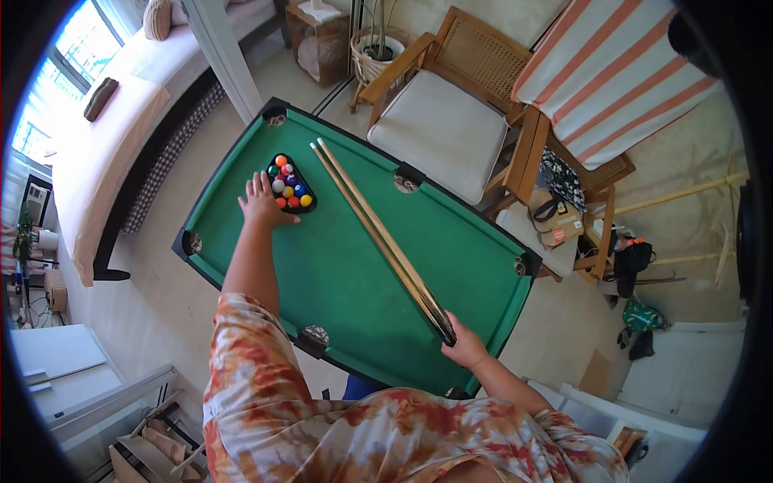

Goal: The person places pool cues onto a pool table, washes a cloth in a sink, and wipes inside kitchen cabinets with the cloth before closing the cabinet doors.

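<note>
Left hand [262, 203], fingers spread, borders a rigid-looking black triangular rack [303, 178] of glossy multicoloured balls [288, 191], best held by its sides, near the green tabletop's far-left edge; right hand [465, 344] grips two pale, stiff-looking wooden cues [375, 234].

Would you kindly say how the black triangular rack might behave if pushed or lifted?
The black rack would probably keep its shape, as its frame looks rigid. Pushed, it should slide over the flat green cloth, rolling the balls along. Lifted, it would likely leave those round balls behind, apt to roll.
</note>
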`<state>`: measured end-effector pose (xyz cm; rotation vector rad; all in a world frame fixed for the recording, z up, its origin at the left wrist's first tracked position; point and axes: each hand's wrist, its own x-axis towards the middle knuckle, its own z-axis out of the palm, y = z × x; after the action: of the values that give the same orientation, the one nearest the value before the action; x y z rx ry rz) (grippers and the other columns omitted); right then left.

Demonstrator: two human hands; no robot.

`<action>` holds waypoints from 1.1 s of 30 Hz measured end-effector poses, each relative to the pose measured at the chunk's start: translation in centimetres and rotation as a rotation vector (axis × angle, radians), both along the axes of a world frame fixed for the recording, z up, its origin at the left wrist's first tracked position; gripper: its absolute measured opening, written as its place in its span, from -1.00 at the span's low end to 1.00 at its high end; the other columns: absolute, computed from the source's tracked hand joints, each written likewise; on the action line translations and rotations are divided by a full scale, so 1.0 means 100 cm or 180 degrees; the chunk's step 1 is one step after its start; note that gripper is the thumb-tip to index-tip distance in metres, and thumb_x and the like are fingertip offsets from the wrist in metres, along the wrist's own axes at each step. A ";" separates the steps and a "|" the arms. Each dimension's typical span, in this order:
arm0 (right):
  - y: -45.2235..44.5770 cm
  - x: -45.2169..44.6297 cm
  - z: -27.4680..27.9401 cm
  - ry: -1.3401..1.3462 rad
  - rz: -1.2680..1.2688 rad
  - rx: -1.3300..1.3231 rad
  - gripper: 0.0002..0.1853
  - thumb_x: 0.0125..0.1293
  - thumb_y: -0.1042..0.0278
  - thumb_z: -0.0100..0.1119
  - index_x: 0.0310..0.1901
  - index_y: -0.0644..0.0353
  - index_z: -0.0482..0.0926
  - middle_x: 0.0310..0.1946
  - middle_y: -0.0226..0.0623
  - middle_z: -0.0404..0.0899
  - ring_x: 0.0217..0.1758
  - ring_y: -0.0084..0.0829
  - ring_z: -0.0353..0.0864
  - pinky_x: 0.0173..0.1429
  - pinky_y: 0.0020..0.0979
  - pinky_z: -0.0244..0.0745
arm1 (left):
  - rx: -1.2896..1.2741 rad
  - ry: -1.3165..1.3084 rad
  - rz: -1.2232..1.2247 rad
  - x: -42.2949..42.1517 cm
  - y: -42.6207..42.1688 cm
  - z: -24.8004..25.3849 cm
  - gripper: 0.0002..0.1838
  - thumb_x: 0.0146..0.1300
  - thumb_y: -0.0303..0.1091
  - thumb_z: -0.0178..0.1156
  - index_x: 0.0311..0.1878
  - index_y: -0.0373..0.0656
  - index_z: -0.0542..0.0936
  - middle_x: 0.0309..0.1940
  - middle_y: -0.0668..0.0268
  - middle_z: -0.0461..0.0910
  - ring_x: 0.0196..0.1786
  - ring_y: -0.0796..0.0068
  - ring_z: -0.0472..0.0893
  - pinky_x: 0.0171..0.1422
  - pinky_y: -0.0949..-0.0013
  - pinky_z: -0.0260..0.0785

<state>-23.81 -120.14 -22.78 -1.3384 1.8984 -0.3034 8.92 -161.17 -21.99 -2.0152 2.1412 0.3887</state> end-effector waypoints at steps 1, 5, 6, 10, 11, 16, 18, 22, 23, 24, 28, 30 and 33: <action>-0.007 0.004 0.002 -0.0075 -0.0013 0.0069 -0.14 -0.02 0.37 0.22 0.39 -0.03 0.10 -0.13 0.00 0.53 -0.12 -0.02 0.59 -0.04 -0.19 0.51 | 0.0086 -0.0024 -0.0050 -0.001 -0.009 0.000 0.55 -0.54 0.14 0.61 0.50 -0.09 -0.20 0.51 0.22 -0.14 0.53 0.16 -0.09 0.47 -0.15 -0.05; -0.028 0.011 -0.001 0.0106 0.0112 0.0057 -0.18 -0.01 0.39 0.19 0.37 0.05 0.14 -0.03 0.01 0.42 -0.04 0.01 0.52 0.07 -0.21 0.47 | 0.0292 0.0342 -0.0271 0.004 -0.028 -0.016 0.52 -0.51 0.09 0.61 0.49 -0.18 -0.18 0.49 0.14 -0.07 0.52 0.11 -0.06 0.52 0.09 -0.06; -0.029 0.011 -0.011 0.0086 0.0048 -0.0116 -0.20 0.00 0.39 0.22 0.35 0.12 0.18 0.06 -0.01 0.33 0.08 -0.01 0.42 0.18 -0.23 0.41 | 0.0185 0.0304 -0.0252 0.004 -0.023 -0.017 0.49 -0.50 0.05 0.61 0.48 -0.21 -0.15 0.46 0.11 -0.02 0.51 0.10 -0.02 0.53 0.20 -0.05; -0.033 0.016 -0.020 0.0446 0.0154 -0.0316 -0.19 0.02 0.35 0.31 0.35 0.16 0.19 0.15 -0.08 0.26 0.19 -0.02 0.28 0.32 -0.17 0.27 | -0.0049 0.0512 -0.0267 0.005 0.005 -0.020 0.45 -0.49 0.00 0.61 0.47 -0.21 -0.10 0.43 0.14 0.04 0.47 0.09 0.05 0.52 0.16 -0.03; -0.032 0.018 -0.019 0.0430 0.0155 -0.0265 -0.19 0.02 0.35 0.31 0.35 0.16 0.19 0.15 -0.08 0.26 0.19 -0.02 0.28 0.32 -0.17 0.27 | -0.0148 0.0595 -0.0258 0.004 0.016 -0.021 0.44 -0.50 -0.02 0.61 0.47 -0.21 -0.08 0.42 0.15 0.07 0.45 0.08 0.07 0.52 0.15 -0.02; -0.023 0.024 -0.010 0.0879 0.0187 -0.0213 -0.19 0.08 0.27 0.34 0.38 -0.05 0.17 0.15 -0.12 0.27 0.17 -0.07 0.30 0.26 -0.16 0.29 | -0.0096 0.0677 -0.0151 -0.001 0.074 -0.019 0.40 -0.49 -0.06 0.61 0.46 -0.19 -0.05 0.40 0.18 0.10 0.42 0.03 0.11 0.50 0.14 0.02; -0.014 0.025 -0.009 0.0991 0.0108 -0.0171 -0.21 0.10 0.30 0.33 0.38 -0.19 0.18 0.15 -0.16 0.27 0.16 -0.09 0.32 0.24 -0.15 0.30 | -0.0075 0.0668 -0.0089 -0.006 0.098 -0.020 0.40 -0.48 -0.05 0.60 0.46 -0.19 -0.05 0.41 0.17 0.09 0.42 0.03 0.10 0.49 0.14 0.02; -0.001 0.022 -0.017 0.0775 0.0206 -0.0242 -0.20 0.10 0.36 0.31 0.39 -0.17 0.17 0.16 -0.17 0.26 0.17 -0.10 0.31 0.24 -0.14 0.29 | -0.0011 0.0701 -0.0051 -0.014 0.132 -0.024 0.40 -0.45 -0.03 0.60 0.47 -0.19 -0.08 0.42 0.13 0.06 0.41 0.02 0.10 0.49 0.13 0.02; -0.001 0.022 -0.018 0.0749 0.0216 -0.0249 -0.18 0.10 0.41 0.30 0.39 -0.18 0.15 0.17 -0.17 0.25 0.17 -0.10 0.31 0.25 -0.14 0.29 | -0.0003 0.0701 -0.0044 -0.016 0.137 -0.023 0.41 -0.44 -0.02 0.60 0.47 -0.19 -0.09 0.43 0.13 0.05 0.41 0.02 0.10 0.49 0.14 0.01; 0.000 0.021 -0.019 0.0725 0.0226 -0.0256 -0.17 0.10 0.45 0.29 0.40 -0.19 0.13 0.17 -0.18 0.24 0.18 -0.09 0.30 0.25 -0.13 0.29 | -0.0025 0.0702 -0.0086 -0.017 0.142 -0.022 0.40 -0.43 -0.03 0.60 0.47 -0.20 -0.09 0.42 0.13 0.05 0.42 0.02 0.10 0.49 0.14 0.02; 0.000 0.024 -0.021 0.0716 0.0156 -0.0172 -0.12 0.06 0.54 0.26 0.42 -0.18 0.09 0.19 -0.16 0.23 0.19 -0.06 0.29 0.27 -0.14 0.28 | 0.0009 0.0732 -0.0173 -0.020 0.152 -0.021 0.40 -0.43 -0.03 0.60 0.46 -0.21 -0.09 0.42 0.13 0.06 0.42 0.02 0.10 0.49 0.14 0.01; 0.000 0.025 -0.021 0.0773 0.0210 -0.0199 -0.09 0.02 0.56 0.24 0.42 -0.12 0.07 0.21 -0.14 0.21 0.20 -0.03 0.27 0.29 -0.15 0.27 | -0.0005 0.0765 -0.0172 -0.021 0.153 -0.023 0.40 -0.44 -0.04 0.60 0.46 -0.21 -0.08 0.41 0.12 0.07 0.41 0.01 0.11 0.48 0.12 0.03; 0.001 0.025 -0.020 0.0810 0.0161 -0.0217 -0.07 -0.02 0.52 0.26 0.42 -0.04 0.05 0.22 -0.12 0.20 0.21 -0.03 0.26 0.31 -0.15 0.26 | -0.0108 0.0651 -0.0215 -0.022 0.155 -0.029 0.40 -0.45 -0.04 0.60 0.46 -0.20 -0.08 0.41 0.13 0.07 0.39 -0.01 0.13 0.47 0.10 0.05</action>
<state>-21.30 -120.00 -24.81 -1.5282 2.0739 -0.1801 6.68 -145.63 -24.89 -1.9919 2.3423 0.5747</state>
